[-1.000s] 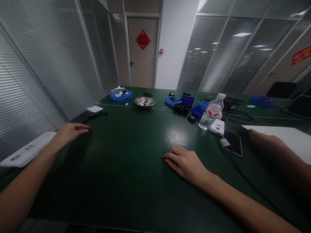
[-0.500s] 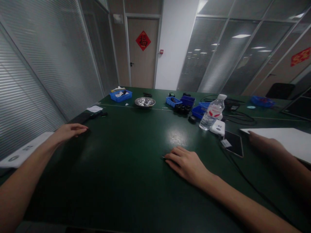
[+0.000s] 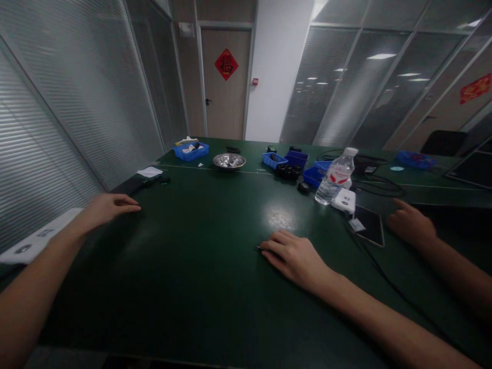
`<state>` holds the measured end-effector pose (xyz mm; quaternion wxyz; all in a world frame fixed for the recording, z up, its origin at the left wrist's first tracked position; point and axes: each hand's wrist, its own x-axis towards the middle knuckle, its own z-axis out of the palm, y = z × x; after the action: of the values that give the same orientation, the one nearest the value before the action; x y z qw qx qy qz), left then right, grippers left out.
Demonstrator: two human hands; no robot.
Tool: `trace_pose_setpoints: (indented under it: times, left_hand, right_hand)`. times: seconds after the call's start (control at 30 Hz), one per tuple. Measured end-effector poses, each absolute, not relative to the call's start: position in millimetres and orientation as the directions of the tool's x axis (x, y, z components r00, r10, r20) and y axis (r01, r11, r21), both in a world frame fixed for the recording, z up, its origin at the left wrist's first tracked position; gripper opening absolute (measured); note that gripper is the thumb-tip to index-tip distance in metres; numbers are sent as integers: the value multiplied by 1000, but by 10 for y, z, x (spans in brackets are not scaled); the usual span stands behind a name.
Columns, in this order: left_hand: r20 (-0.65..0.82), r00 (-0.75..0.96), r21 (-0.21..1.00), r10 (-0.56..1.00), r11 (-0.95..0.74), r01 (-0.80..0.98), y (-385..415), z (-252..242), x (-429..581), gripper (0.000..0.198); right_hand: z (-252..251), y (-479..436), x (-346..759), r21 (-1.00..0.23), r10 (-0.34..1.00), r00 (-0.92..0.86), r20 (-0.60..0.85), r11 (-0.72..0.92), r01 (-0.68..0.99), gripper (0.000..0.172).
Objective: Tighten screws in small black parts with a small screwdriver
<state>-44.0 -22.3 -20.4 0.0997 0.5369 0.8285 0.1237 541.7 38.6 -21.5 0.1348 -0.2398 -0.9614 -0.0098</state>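
My left hand (image 3: 111, 210) is over the left side of the dark green table (image 3: 184, 297). Its thumb and fingers are pressed together in a pinch; anything between them is hidden or too small to name. My right hand (image 3: 294, 256) rests on the table right of the middle, fingers curled and closed. A thin pointed tip (image 3: 259, 248) sticks out from its fingertips toward the left; the rest of that thing is covered by the hand. Nearest to my right hand are a dark flat tablet-like device (image 3: 369, 225) and a clear water bottle (image 3: 334, 179).
Another person's hand (image 3: 411, 223) reaches in from the right. Farther back stand a metal bowl (image 3: 229, 162), a blue basket (image 3: 191, 151) and several blue bins (image 3: 315, 177). A white box-shaped device (image 3: 345, 200) and black cable (image 3: 384, 277) lie to the right. A white device (image 3: 38, 238) is at left.
The white sheet-like thing at the right is gone from view, and a dark surface shows there. The other person's hand has shifted, one finger extended. My left hand has turned slightly; my right stays put.
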Motion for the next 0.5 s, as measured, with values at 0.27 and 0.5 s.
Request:
trace_pose_setpoints:
  times: [0.27, 0.5]
  left_hand:
    - [-60, -475, 397, 878, 458, 795, -282, -183, -471, 50]
    - [-67, -445, 402, 893, 432, 808, -267, -198, -475, 57]
  right_hand:
    - [-217, 381, 5415, -59, 447, -852, 274, 892, 449, 27]
    - [-240, 390, 5415, -67, 448, -848, 282, 891, 449, 26]
